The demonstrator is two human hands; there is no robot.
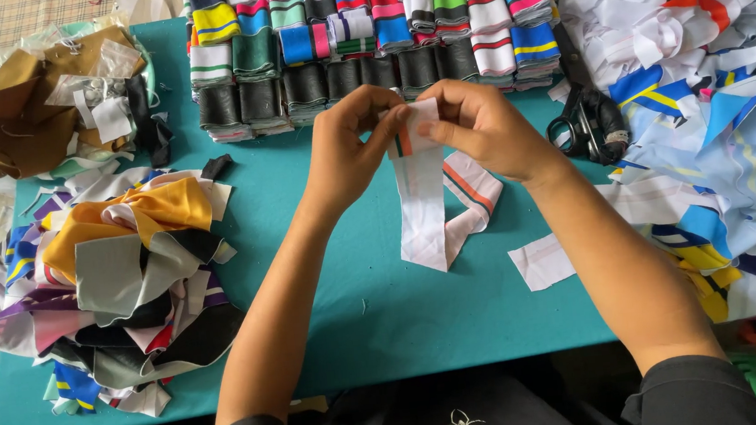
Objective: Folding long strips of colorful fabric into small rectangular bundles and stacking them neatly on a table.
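I pinched the top of a white striped fabric strip [420, 201] between my left hand [350, 151] and right hand [480, 126], fingers closed on it, above the teal counter [378, 313] near its far edge.

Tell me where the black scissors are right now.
In the head view, the scissors lie on the teal table, just beyond the right hand, against the pile of white and blue scraps.
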